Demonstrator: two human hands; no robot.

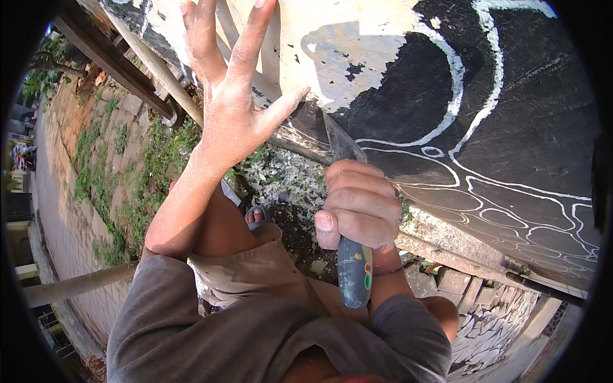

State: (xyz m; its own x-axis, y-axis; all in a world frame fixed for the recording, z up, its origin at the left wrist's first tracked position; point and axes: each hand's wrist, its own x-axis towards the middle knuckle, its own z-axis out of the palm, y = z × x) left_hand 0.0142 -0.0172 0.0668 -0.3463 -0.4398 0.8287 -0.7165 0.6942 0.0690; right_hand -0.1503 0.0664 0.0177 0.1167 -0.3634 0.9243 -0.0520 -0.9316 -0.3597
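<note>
My left hand (231, 105), dusted with pale powder, is open with its fingers spread against the painted wall (543, 108). My right hand (363, 205) is closed around a paint scraper (354, 274) with a dark, paint-spotted handle. The scraper's metal blade points up at the wall, its tip close to the ragged edge of the black paint. Around that edge the black coat has come off, leaving a pale bare patch (357, 60). White curved lines run across the remaining black paint.
Pale paint flakes (290, 182) litter the ground below the wall, near my sandalled foot (257, 214). Weeds and a paved path (64, 210) lie to the left. A wooden pole (83, 284) sits at lower left, and a stone wall (491, 325) at lower right.
</note>
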